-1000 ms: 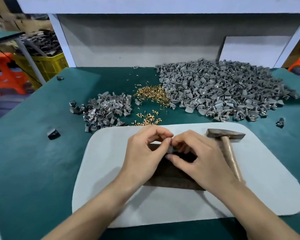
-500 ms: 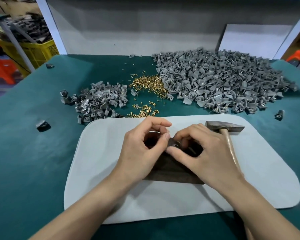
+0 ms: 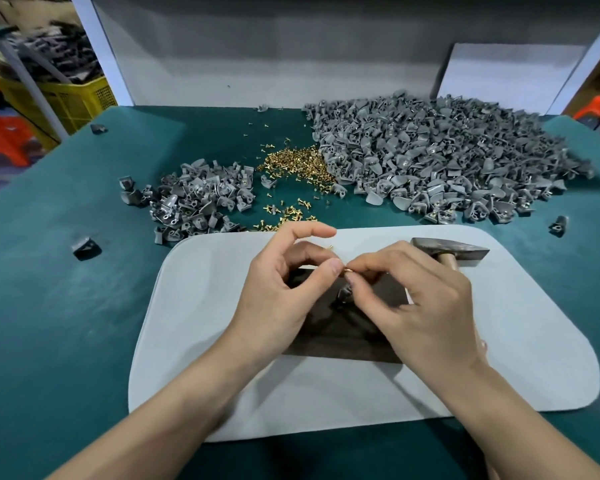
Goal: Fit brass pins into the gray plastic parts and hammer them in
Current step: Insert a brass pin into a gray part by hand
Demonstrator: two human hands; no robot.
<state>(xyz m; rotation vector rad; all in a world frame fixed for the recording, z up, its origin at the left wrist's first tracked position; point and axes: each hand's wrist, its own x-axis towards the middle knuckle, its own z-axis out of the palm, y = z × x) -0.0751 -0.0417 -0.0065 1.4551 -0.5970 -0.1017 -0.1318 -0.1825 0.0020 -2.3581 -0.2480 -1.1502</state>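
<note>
The pin [image 3: 347,270] is pinched between the index tip and thumb of the right hand [image 3: 419,306], with its round head showing. The thumb tip of the left hand [image 3: 284,289] touches it from the other side. That hand's index finger arches free above, and its other fingers curl toward the palm; I cannot tell whether they hold anything. Just below the right thumb the part [image 3: 345,295] stands on the block [image 3: 326,334], half hidden by the fingers. Whether any finger steadies it is unclear.

The step looks to be seating the pin in the part's hole. To do it well, I would:

- Turn the shank down and bring it straight over the hole.
- Brace the part with the left thumb and index so it cannot tip on the block.
- Press until the pin stands by itself before letting go.

A leaning pin would likely bend or skid under the blow.

The hammer [image 3: 451,249] lies just beyond the right knuckles, its head on the mat [image 3: 205,323], within easy reach of that hand once the pin holds. Loose pins [image 3: 284,214] lie just past the left fingertips. Farther out a small heap [image 3: 201,199] sits beyond the left hand and a big heap [image 3: 447,157] beyond the right.
</note>
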